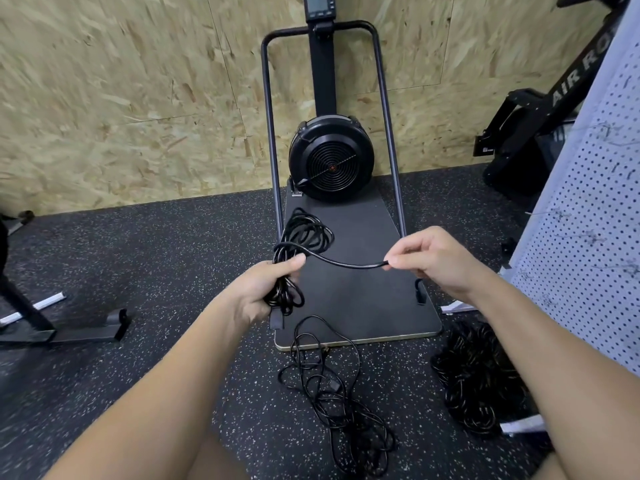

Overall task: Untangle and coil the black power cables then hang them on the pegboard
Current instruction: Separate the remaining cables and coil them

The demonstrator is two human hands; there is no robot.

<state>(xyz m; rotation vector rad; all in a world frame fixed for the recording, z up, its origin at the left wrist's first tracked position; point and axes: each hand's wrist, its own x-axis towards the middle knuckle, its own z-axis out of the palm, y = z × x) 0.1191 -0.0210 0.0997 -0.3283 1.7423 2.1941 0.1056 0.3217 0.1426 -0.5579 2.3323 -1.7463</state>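
Both hands work one cable: left hand grips the coil, right hand fingers pinch the free run. Slack could snag the floor tangle, loosening loops.

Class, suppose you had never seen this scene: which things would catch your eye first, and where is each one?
First, the two hands at centre: the left hand grips a coiled cable, and the right hand pinches a strand stretched between them. Behind them a black fan machine stands against the chipboard wall. On the speckled floor below lies a loose cable tangle, with a pegboard at right.
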